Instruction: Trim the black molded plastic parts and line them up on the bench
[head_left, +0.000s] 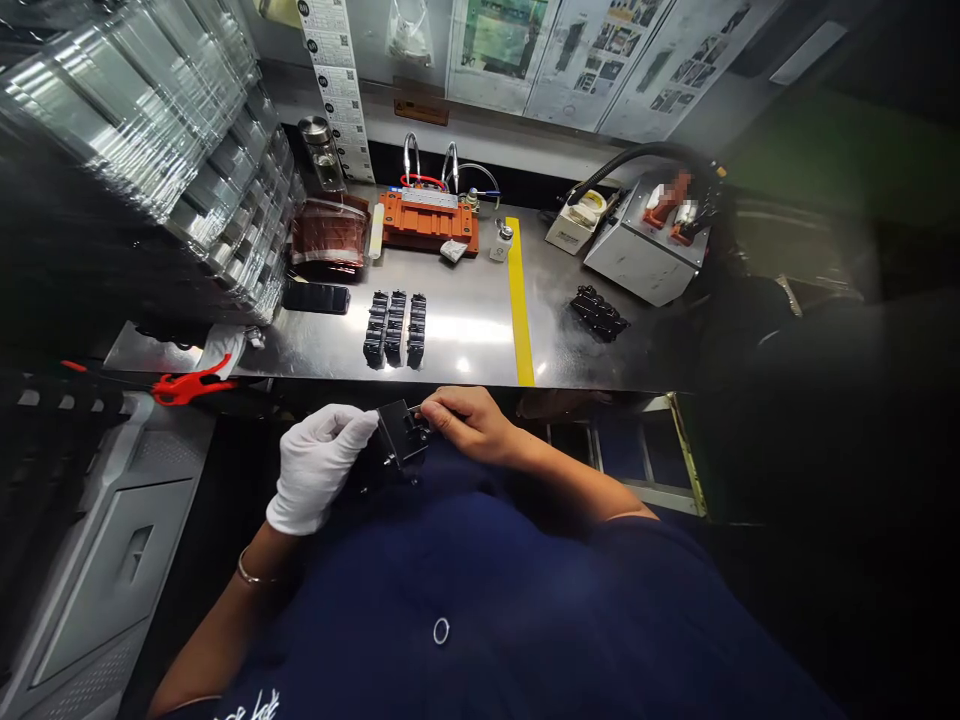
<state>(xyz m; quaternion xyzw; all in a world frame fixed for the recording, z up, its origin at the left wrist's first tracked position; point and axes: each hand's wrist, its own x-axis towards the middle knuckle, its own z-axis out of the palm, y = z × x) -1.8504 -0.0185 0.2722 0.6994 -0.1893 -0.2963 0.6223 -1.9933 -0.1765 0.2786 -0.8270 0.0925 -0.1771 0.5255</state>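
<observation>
Holding a black block (403,432) just off the near edge of the steel bench (459,283), left of the middle, I have it grasped from two sides. The gloved left hand (321,468) pinches its left side between thumb and fingers; the bare right hand (474,424) has thumb and fingertips closed at its right side. My room for moving is the steel between three rows of black parts (395,328), by the near edge, and the yellow strip (519,300) running toward the far edge.

By the far left corner stands a lidded glass bottle (321,155), contents too small to tell. A small dispenser bottle (501,243) stands beside the strip's far end; a carton (564,235) with a pale roll sits farther right. Film-wrapped trays (135,140) rise over the left end and block my view there; I cannot tell their contents.

Along the far edge sits an orange fixture (424,228) with hoses. A grey unit (643,250) takes the right end, a pile of black pieces (598,312) before it. A phone (316,297) lies toward the left.
</observation>
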